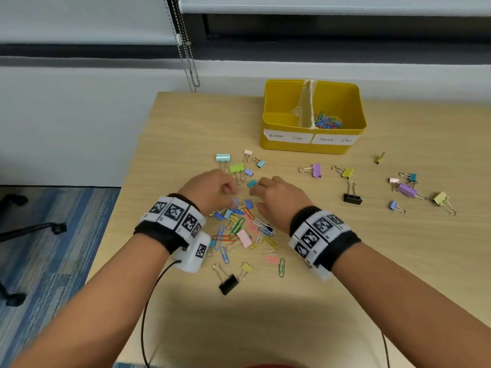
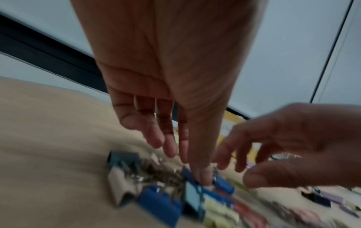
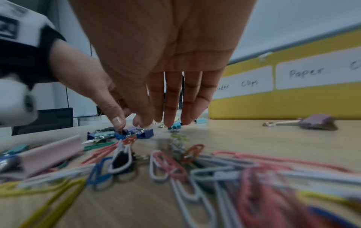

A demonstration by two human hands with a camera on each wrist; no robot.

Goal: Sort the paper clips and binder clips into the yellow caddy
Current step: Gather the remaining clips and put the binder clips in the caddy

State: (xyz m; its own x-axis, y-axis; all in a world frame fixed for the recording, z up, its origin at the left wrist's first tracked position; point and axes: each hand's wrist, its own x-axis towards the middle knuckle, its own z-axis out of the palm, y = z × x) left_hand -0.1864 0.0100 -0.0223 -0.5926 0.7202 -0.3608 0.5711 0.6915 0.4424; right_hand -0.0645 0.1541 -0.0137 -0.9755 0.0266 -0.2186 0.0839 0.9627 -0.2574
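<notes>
Left hand [image 1: 210, 192] hovers over the mixed pile [image 1: 244, 229] on the bench [image 1: 345, 261], just this side of the yellow caddy [image 1: 313, 116]; its fingers hang relaxed, the thumb tip pressing a blue binder clip [image 2: 222, 183], probably to free it from the tangle. Right hand [image 1: 279, 200], beside it, reaches down with straight fingers, holding nothing. Further right, stray binder clips [image 1: 406, 189] lie scattered before the caddy, whose right compartment, labelled for paper clips, already holds small paper clips [image 1: 326, 120].

The caddy [image 1: 313, 144] is set at the desk's [image 1: 186, 128] far side; the clip pile [image 1: 244, 229] is spread before it, binder clips [image 1: 406, 189] scattered rightward.
</notes>
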